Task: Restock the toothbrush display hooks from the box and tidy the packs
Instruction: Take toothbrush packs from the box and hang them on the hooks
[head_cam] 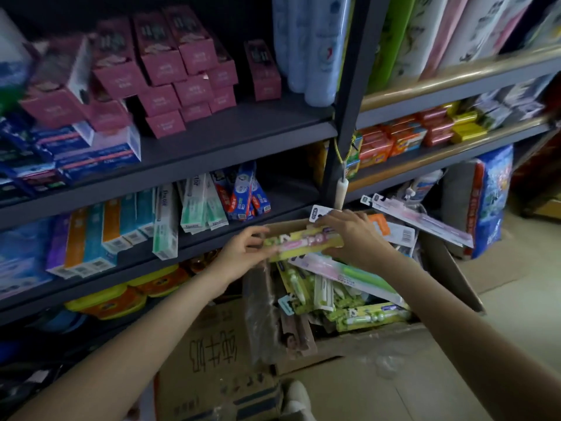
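Observation:
Both hands hold a small stack of yellow-green and pink toothbrush packs (pixel 303 243) level above the open cardboard box (pixel 449 275). My left hand (pixel 246 249) pinches the stack's left end. My right hand (pixel 352 235) curls over its right end, where a white hang tab sticks up. Inside the box lie several more toothbrush packs (pixel 343 302), green, pink and white, jumbled at different angles. A long pink pack (pixel 425 218) leans over the box's far right corner. No display hooks are in sight.
Dark shelving (pixel 236 138) fills the left, with pink boxes above and toothpaste cartons (pixel 164 220) below. A shelf post (pixel 349 95) stands just behind the box. Another printed carton (pixel 212 360) sits in front of it. A blue bag (pixel 491 196) stands on the tiled floor at right.

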Tool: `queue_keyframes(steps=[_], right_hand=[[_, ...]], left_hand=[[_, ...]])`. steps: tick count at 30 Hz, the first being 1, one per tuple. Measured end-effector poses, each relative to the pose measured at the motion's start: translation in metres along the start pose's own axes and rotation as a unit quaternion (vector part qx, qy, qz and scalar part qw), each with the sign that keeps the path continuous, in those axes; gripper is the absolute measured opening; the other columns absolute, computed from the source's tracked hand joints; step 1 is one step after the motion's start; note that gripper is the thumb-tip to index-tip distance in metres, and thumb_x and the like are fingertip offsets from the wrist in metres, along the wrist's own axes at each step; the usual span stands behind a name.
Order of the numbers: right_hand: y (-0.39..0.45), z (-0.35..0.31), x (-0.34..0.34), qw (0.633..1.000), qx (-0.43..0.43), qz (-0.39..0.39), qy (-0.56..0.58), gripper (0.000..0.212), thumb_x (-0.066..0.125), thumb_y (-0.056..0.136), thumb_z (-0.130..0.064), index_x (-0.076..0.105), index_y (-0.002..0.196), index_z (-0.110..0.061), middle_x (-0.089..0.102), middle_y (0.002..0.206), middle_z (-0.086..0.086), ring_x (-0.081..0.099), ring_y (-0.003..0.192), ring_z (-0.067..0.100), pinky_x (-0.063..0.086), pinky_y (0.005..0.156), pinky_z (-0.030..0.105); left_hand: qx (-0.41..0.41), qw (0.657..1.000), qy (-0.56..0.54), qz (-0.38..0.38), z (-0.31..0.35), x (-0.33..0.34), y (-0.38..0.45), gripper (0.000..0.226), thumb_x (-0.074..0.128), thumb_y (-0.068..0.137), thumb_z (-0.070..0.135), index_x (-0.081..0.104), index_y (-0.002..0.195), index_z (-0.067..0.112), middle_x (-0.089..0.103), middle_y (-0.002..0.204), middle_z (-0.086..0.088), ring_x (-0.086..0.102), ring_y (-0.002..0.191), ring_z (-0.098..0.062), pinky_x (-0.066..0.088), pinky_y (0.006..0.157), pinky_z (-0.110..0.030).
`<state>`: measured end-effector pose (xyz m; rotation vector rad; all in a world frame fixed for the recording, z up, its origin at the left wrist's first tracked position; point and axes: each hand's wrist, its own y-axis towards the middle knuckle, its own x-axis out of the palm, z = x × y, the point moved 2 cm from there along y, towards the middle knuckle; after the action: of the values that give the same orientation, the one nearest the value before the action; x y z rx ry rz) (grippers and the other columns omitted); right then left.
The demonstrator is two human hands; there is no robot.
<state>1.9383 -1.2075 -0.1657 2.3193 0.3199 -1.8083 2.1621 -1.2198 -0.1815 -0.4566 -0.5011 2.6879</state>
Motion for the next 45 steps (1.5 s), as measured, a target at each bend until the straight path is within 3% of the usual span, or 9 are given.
queue_keyframes(steps=[6,9,13,20,23,25,29,35,45], right_hand=[[-0.001,0.013,0.003,0.993,0.110,0.027,0.024,0.077,0.074,0.076,-0.036,0.034,0.141,-0.022,0.032,0.145,0.005,0.024,0.135,0.027,0.013,0.112,0.042],[-0.003,0.032,0.006,0.930,0.238,-0.006,0.280,0.084,0.075,0.073,-0.038,0.031,0.141,-0.019,0.032,0.141,0.013,0.037,0.126,0.031,0.033,0.108,0.044],[0.004,0.022,0.018,0.759,0.258,0.006,0.597,0.032,0.064,0.085,-0.006,0.054,0.115,-0.006,0.061,0.098,0.011,0.063,0.084,0.023,0.057,0.071,0.027],[0.017,0.015,0.009,0.719,0.218,0.023,0.660,0.011,0.058,0.085,0.005,0.059,0.086,-0.005,0.066,0.076,0.006,0.067,0.072,0.019,0.058,0.071,0.027],[0.007,0.037,0.025,0.894,0.233,-0.050,0.379,0.008,0.059,0.088,-0.001,0.061,0.095,0.000,0.066,0.094,0.013,0.061,0.080,0.019,0.054,0.082,0.033],[-0.007,0.052,0.045,0.948,0.229,-0.176,0.138,0.026,0.062,0.088,-0.017,0.061,0.109,-0.001,0.061,0.113,0.013,0.055,0.093,0.019,0.044,0.082,0.027],[-0.021,0.045,0.065,0.960,0.185,-0.202,0.059,0.049,0.062,0.088,-0.024,0.046,0.133,-0.010,0.051,0.129,0.009,0.049,0.116,0.024,0.039,0.096,0.028],[-0.020,0.039,0.072,0.945,0.188,-0.238,0.123,0.030,0.063,0.086,-0.016,0.057,0.114,-0.005,0.055,0.099,0.003,0.047,0.085,0.015,0.033,0.059,0.013],[0.010,0.031,0.024,0.895,0.219,-0.052,0.386,0.044,0.067,0.081,-0.002,0.053,0.122,-0.002,0.057,0.101,0.006,0.055,0.094,0.021,0.045,0.075,0.027]], left_hand=[[0.004,1.000,0.013,0.010,0.010,-0.028,0.003,0.021,0.067,0.082,0.007,0.061,0.101,0.016,0.063,0.105,-0.001,0.059,0.084,-0.007,0.049,0.058,-0.013],[0.011,0.999,0.044,0.009,0.008,-0.050,0.002,0.020,0.064,0.085,0.006,0.060,0.102,0.015,0.059,0.098,0.007,0.053,0.085,0.002,0.044,0.062,-0.006],[0.009,0.998,0.060,-0.018,0.003,-0.051,0.007,0.020,0.063,0.084,0.004,0.059,0.094,0.021,0.062,0.097,0.004,0.057,0.088,-0.006,0.046,0.070,-0.012],[-0.017,0.982,0.124,-0.142,-0.009,-0.006,0.024,0.022,0.070,0.080,0.017,0.059,0.097,0.025,0.064,0.105,0.002,0.058,0.103,-0.014,0.044,0.090,-0.027],[-0.022,0.983,0.150,-0.103,-0.016,0.007,0.030,0.013,0.064,0.086,0.014,0.061,0.098,0.017,0.064,0.106,-0.002,0.058,0.104,-0.016,0.044,0.086,-0.031],[-0.051,0.983,0.170,-0.058,-0.021,0.007,0.032,0.015,0.060,0.089,0.012,0.059,0.104,0.010,0.063,0.108,-0.005,0.058,0.104,-0.018,0.045,0.083,-0.032],[-0.082,0.982,0.167,-0.023,-0.030,0.007,0.034,0.018,0.058,0.089,0.007,0.051,0.105,0.010,0.061,0.113,-0.009,0.058,0.103,-0.022,0.047,0.087,-0.038],[-0.076,0.990,0.116,0.013,-0.037,0.003,0.028,0.030,0.057,0.089,0.005,0.048,0.116,0.013,0.057,0.111,-0.005,0.056,0.103,-0.020,0.047,0.083,-0.034],[-0.007,0.996,0.007,0.087,-0.023,-0.027,0.008,0.025,0.060,0.087,0.004,0.053,0.096,0.026,0.062,0.099,0.001,0.057,0.096,-0.018,0.045,0.078,-0.032]])
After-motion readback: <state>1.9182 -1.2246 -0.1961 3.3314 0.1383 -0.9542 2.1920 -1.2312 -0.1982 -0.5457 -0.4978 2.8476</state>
